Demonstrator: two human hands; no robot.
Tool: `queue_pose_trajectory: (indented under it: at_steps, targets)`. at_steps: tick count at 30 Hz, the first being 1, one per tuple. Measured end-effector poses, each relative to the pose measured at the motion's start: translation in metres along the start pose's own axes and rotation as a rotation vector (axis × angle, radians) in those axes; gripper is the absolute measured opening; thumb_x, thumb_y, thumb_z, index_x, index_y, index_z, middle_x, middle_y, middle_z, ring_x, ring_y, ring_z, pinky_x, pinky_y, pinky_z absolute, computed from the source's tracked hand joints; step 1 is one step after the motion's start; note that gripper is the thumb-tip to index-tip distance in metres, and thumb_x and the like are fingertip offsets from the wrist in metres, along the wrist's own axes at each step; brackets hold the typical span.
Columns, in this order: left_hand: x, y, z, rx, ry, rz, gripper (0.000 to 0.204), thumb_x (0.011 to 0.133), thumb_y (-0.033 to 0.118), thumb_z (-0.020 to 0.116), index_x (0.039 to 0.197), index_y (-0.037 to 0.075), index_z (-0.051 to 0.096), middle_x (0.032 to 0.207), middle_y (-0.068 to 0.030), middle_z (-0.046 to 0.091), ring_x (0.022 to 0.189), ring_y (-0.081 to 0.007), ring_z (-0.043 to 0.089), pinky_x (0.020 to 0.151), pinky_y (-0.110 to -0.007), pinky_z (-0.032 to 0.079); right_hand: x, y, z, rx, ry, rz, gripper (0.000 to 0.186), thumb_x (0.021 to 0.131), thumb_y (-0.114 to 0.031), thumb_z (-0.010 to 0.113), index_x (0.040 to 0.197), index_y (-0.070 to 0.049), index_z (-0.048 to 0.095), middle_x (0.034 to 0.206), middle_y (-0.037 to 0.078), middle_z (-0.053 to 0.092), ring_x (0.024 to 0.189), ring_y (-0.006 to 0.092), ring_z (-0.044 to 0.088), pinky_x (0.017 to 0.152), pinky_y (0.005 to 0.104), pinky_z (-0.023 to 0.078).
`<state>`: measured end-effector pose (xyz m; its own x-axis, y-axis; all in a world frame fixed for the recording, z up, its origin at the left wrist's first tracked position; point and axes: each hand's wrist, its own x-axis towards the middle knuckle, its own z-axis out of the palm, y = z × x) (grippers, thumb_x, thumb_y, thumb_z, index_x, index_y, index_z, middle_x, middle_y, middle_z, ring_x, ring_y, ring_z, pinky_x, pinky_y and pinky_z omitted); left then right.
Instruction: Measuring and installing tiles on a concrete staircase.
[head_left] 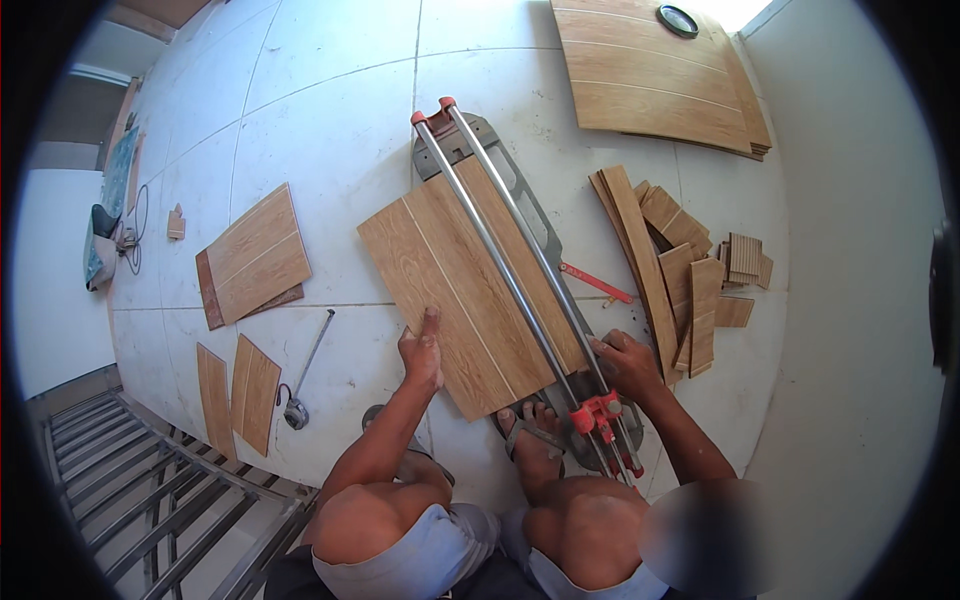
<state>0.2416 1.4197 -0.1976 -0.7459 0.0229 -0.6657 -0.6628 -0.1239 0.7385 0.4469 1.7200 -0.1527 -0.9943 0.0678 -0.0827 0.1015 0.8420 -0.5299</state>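
Observation:
A wood-look tile (440, 270) lies at a slant on a manual tile cutter (535, 215), under its two steel rails. My left hand (422, 355) holds the tile's left edge, thumb on top and the other fingers closed at the rim. At the right rail, beside the tile's near right corner, my right hand (628, 365) has its fingers curled. Whether they grip the tile or the rail is hidden. The cutter's red carriage (597, 412) sits at the near end of the rails, close to my right foot.
Cut tile strips (705, 310) and a red marker-like tool (597, 282) lie right of the cutter. A tile stack (650, 70) bearing a black ring (677, 21) stands far right. Leftward are tile pieces (262, 255), a tape measure (296, 412) and a metal ladder (150, 480).

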Motion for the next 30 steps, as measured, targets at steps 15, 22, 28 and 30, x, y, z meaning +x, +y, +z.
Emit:
queue_pose_trajectory:
  at_steps: [15, 22, 28, 30]
  targets:
    - [-0.002, 0.009, 0.011, 0.029, 0.030, -0.072, 0.057, 0.093, 0.033, 0.077, 0.129, -0.003, 0.052, 0.122, -0.0117, 0.066, 0.111, -0.0201, 0.064, 0.100, -0.035, 0.051, -0.004, -0.004, 0.003, 0.076, 0.019, 0.093, 0.061, 0.070, -0.011, 0.081, 0.129, -0.015, 0.068, 0.084, 0.009, 0.052, 0.075, 0.0283, 0.060, 0.062, 0.0417, 0.050]
    - [0.001, 0.000, 0.003, -0.011, 0.024, -0.018, 0.056, 0.094, 0.034, 0.076, 0.128, -0.004, 0.051, 0.123, -0.0119, 0.065, 0.114, -0.0206, 0.063, 0.104, -0.035, 0.049, -0.003, -0.007, 0.004, 0.072, 0.020, 0.104, 0.060, 0.070, -0.012, 0.082, 0.129, -0.015, 0.068, 0.084, 0.008, 0.052, 0.075, 0.0277, 0.059, 0.061, 0.0414, 0.049]
    - [0.001, 0.007, 0.002, 0.009, -0.001, -0.074, 0.058, 0.092, 0.037, 0.077, 0.127, -0.002, 0.053, 0.121, -0.0108, 0.065, 0.112, -0.0206, 0.064, 0.101, -0.036, 0.051, -0.003, -0.008, 0.004, 0.040, 0.019, 0.131, 0.060, 0.071, -0.015, 0.083, 0.129, -0.017, 0.069, 0.083, 0.008, 0.051, 0.075, 0.0268, 0.060, 0.061, 0.0409, 0.049]
    - [-0.001, 0.010, 0.004, 0.001, -0.004, -0.093, 0.058, 0.092, 0.037, 0.078, 0.127, -0.002, 0.053, 0.121, -0.0103, 0.065, 0.111, -0.0203, 0.064, 0.101, -0.036, 0.051, -0.001, -0.009, 0.003, 0.051, 0.019, 0.131, 0.059, 0.072, -0.016, 0.083, 0.129, -0.018, 0.069, 0.083, 0.008, 0.051, 0.075, 0.0267, 0.060, 0.061, 0.0408, 0.049]
